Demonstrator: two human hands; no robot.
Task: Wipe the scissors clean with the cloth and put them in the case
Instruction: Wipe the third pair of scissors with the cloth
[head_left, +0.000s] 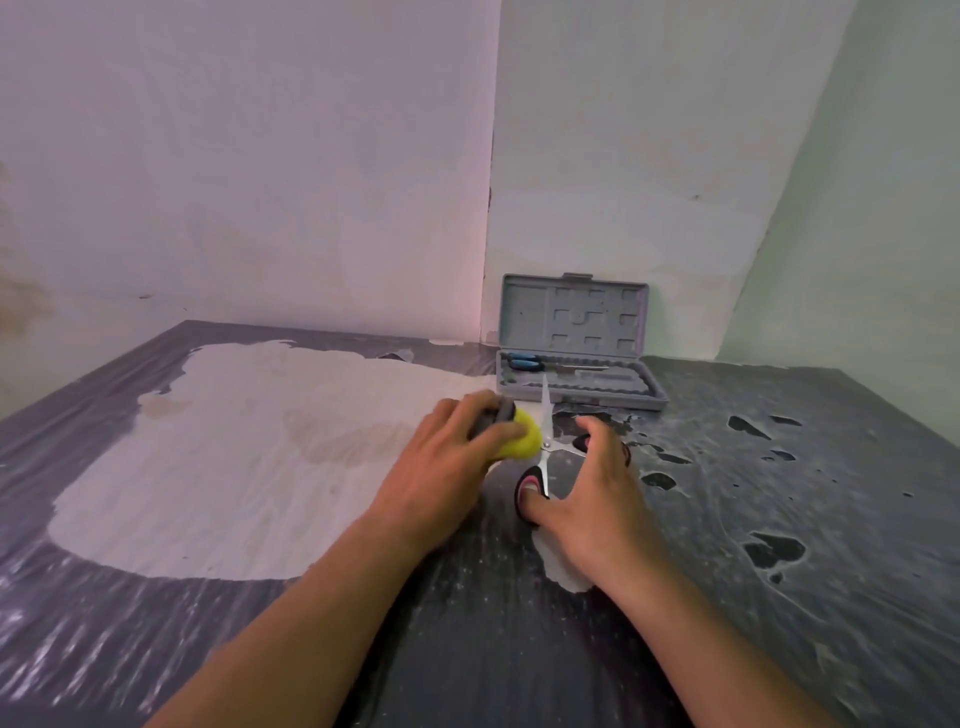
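Observation:
My right hand (592, 499) grips scissors (545, 421) with pink-and-black handles, thumb through one loop; the blades are spread, one pointing up toward the case. My left hand (452, 457) clutches a yellow and grey cloth (524, 439) and presses it against the left side of the upright blade near the pivot. An open grey plastic case (576, 387) sits at the back by the wall corner, lid upright. Inside it lies another pair of scissors with blue handles (524, 362).
The table (779, 597) wears a worn dark covering with a large bare pale patch (249, 467) on the left. Walls close in behind and to the right of the case.

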